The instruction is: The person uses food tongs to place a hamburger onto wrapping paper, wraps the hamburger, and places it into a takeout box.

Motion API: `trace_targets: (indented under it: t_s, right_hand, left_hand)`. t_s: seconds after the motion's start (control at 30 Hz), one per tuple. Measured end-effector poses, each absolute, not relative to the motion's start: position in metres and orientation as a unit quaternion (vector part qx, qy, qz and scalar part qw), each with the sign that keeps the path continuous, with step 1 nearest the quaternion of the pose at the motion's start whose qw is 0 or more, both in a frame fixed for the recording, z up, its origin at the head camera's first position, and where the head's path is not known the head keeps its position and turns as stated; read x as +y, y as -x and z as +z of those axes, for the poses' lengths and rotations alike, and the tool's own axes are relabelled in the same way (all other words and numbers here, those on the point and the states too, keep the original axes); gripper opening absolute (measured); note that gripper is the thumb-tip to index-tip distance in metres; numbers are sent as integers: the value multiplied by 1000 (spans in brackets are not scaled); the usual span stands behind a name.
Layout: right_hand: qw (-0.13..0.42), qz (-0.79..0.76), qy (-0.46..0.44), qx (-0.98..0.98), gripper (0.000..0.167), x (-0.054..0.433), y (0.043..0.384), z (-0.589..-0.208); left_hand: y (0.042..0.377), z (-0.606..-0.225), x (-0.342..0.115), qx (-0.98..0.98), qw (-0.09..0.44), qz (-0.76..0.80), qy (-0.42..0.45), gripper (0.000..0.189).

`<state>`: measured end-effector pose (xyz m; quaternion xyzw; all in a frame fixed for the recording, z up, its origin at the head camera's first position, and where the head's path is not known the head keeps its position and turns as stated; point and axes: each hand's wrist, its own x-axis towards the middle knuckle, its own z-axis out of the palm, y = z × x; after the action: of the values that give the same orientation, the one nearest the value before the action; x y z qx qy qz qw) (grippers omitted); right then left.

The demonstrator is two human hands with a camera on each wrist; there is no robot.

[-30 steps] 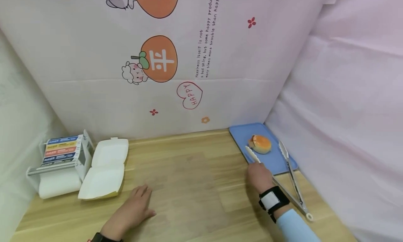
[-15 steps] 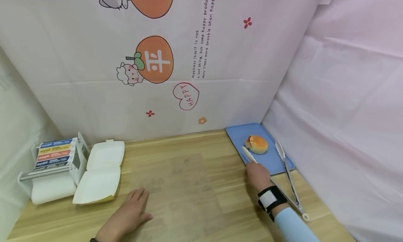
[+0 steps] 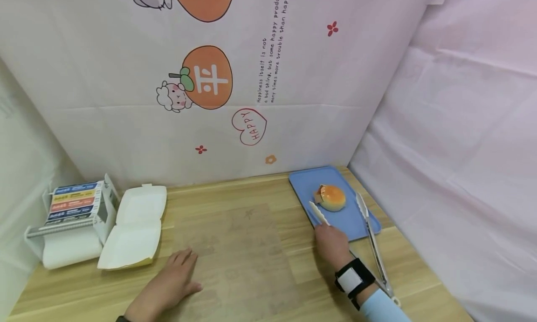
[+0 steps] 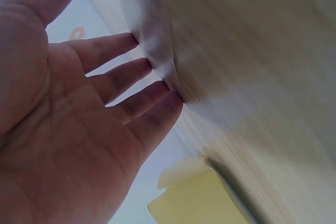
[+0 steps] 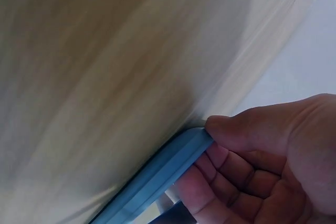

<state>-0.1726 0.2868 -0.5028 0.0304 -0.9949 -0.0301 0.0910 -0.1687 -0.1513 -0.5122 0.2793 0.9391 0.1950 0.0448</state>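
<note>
**Early stage by the look of it: blue tray [image 3: 352, 224] gripped, burger [image 3: 333, 197] on it, food box [image 3: 134, 238] open**

Biggest first: white backdrop [image 3: 319, 79] ahead of both hands, print running sideways. I read "Happiness itself is not", "a bad thing, but some happy producer", "many times more trouble than happin", cut off at top. "HAPPY" in a red heart [image 3: 249, 126].

Wood-grain tabletop [image 3: 235, 191] below the hands; see-through sheet [image 3: 243, 247] between them.

Blue tray just beyond the right hand [image 3: 331, 245], edge pinched between thumb and curled fingers. Handling it seems the step in hand; can't tell if its placing is finished.

Roll dispenser [image 3: 81, 201], left of the left hand [image 3: 178, 275]: coloured labels too small to read, no brand legible.

Food box ahead-left of the left hand, lid back: opening done. Filling it looks undone.

Tongs [image 3: 375, 247] spread, one arm passing by the right hand; touching unclear. Tong work probably left.

Left hand: fingers extended, tips down by the sheet, nothing held.

Burger, smallest, beyond the right hand.
</note>
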Motion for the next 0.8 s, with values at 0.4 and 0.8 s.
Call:
trace_targets:
  t_s: [0.4,0.8]
  right_hand:
    - [96,-38,-38,-994,17,278,163,-504]
    - [94,-37,-44,-994,14,278,159,-500]
  left_hand:
    - [170,-510,-151,939,64,201,-271,75]
    - [170,-508,-150,939,77,204,-265,75]
